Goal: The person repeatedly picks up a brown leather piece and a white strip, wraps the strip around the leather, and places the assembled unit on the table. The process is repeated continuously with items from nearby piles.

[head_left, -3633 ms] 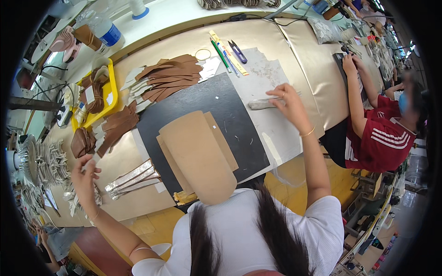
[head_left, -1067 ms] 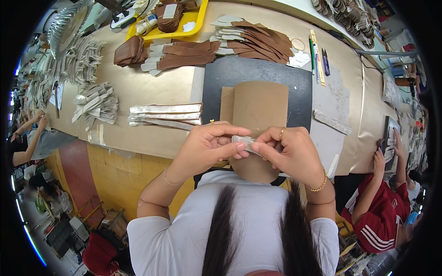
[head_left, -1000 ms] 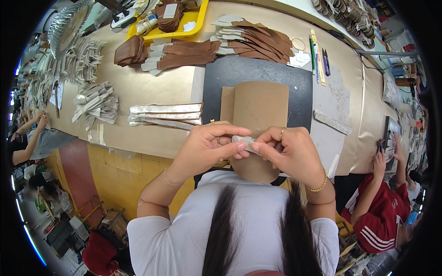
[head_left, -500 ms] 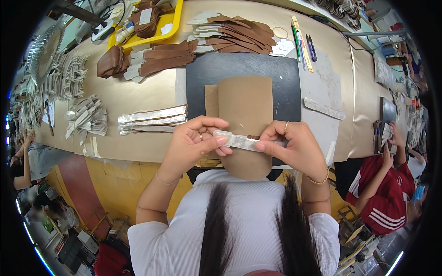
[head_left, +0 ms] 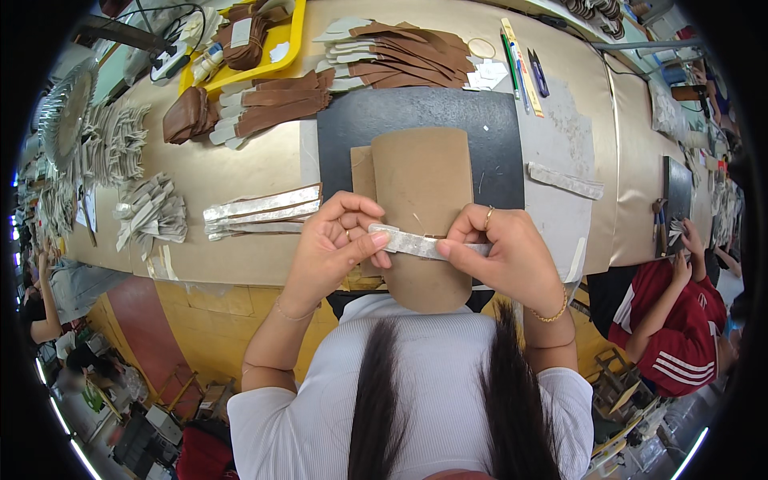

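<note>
A narrow whitish strip with a brown edge is stretched between my two hands. My left hand pinches its left end between thumb and fingers. Farther along, my right hand grips it with thumb and forefinger, and the strip's right end runs out under that hand. Both hands are over the near part of a curved tan board. The board rests on a black mat and bends down at the table's front edge.
Whitish strips lie to the left, beside a pale bundle. Brown leather pieces and a yellow tray are at the back. Scissors, a ruler and a single strip lie right. A co-worker in red sits at right.
Both hands keep their hold on the strip. Less of its brown side shows beside my right fingers. The whole view has shifted slightly.
</note>
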### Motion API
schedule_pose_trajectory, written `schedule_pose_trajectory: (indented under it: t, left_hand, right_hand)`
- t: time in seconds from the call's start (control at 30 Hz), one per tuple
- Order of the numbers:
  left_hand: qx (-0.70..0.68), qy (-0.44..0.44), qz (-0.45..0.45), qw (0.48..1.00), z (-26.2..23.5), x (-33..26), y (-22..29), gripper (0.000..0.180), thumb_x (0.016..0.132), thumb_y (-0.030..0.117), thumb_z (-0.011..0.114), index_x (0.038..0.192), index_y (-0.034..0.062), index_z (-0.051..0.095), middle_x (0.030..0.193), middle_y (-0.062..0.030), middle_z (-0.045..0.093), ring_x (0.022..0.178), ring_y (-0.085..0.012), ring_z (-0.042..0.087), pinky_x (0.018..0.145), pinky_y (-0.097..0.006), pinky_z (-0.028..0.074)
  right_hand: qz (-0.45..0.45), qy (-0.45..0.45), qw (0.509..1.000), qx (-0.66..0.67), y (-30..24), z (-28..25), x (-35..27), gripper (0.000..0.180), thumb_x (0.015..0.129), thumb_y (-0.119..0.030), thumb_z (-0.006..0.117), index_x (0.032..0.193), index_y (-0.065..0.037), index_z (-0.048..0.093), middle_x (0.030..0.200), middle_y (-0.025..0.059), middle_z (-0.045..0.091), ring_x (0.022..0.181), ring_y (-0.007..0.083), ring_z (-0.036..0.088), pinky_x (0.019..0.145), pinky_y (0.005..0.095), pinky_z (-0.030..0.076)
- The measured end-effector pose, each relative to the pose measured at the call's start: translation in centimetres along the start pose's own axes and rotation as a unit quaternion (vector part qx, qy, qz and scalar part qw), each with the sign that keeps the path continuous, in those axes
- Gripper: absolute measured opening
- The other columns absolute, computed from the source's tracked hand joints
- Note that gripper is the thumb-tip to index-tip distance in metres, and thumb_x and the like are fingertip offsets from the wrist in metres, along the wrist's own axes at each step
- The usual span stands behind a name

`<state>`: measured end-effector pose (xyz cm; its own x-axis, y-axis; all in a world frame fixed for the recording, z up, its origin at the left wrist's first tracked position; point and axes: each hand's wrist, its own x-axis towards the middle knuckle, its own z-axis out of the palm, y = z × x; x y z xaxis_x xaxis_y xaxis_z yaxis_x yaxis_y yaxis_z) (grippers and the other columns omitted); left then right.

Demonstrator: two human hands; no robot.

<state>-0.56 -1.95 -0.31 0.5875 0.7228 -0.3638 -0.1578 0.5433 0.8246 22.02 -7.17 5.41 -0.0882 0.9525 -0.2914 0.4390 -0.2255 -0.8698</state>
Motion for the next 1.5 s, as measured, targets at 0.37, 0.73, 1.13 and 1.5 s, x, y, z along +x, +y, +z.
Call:
schedule_pose_trajectory:
  t: [0.37, 0.73, 1.13, 1.5]
  left_hand:
    - [-0.014, 0.001, 0.014, 1.000, -0.2, 0.5, -1.1, 0.031, 0.084, -0.002, 0.065, 0.107, 0.0045, 0.046, 0.087, -0.0053, 0.061, 0.080, -0.0077, 0.058, 0.069, -0.020, 0.047]
    - [-0.028, 0.000, 0.062, 0.998, -2.8, 0.1, -1.3, 0.034, 0.083, -0.005, 0.064, 0.108, 0.0058, 0.044, 0.086, -0.0123, 0.062, 0.077, -0.0178, 0.061, 0.072, -0.029, 0.050]
    - [-0.038, -0.011, 0.056, 0.998, -4.3, -0.2, -3.0, 0.035, 0.085, -0.005, 0.061, 0.109, 0.0084, 0.040, 0.088, -0.0135, 0.061, 0.081, -0.0191, 0.059, 0.076, -0.032, 0.047]
    - [-0.077, -0.007, 0.029, 0.997, -3.7, 0.7, -4.4, 0.036, 0.085, -0.004, 0.062, 0.109, 0.0104, 0.039, 0.091, -0.0113, 0.060, 0.083, -0.0171, 0.058, 0.078, -0.030, 0.047]
  right_hand:
    - [-0.004, 0.046, 0.996, -0.077, 1.3, 0.1, -0.7, 0.033, 0.076, -0.021, 0.076, 0.065, -0.003, 0.051, 0.053, 0.0038, 0.047, 0.046, 0.0124, 0.044, 0.045, 0.0275, 0.035]
    - [0.024, -0.062, 0.990, 0.123, 4.8, -3.7, -2.1, 0.036, 0.076, -0.034, 0.078, 0.070, -0.005, 0.057, 0.063, -0.0017, 0.055, 0.057, 0.0069, 0.048, 0.053, 0.0230, 0.037]
    - [-0.001, -0.031, 0.957, 0.290, 7.0, -1.5, -1.6, 0.027, 0.085, -0.025, 0.072, 0.077, -0.002, 0.059, 0.073, 0.0031, 0.063, 0.064, 0.0072, 0.056, 0.058, 0.0210, 0.046]
    - [0.067, 0.028, 0.960, 0.270, 8.3, 0.1, -1.8, 0.031, 0.080, -0.029, 0.076, 0.075, -0.003, 0.061, 0.070, 0.0008, 0.058, 0.063, 0.0067, 0.052, 0.054, 0.0230, 0.043]
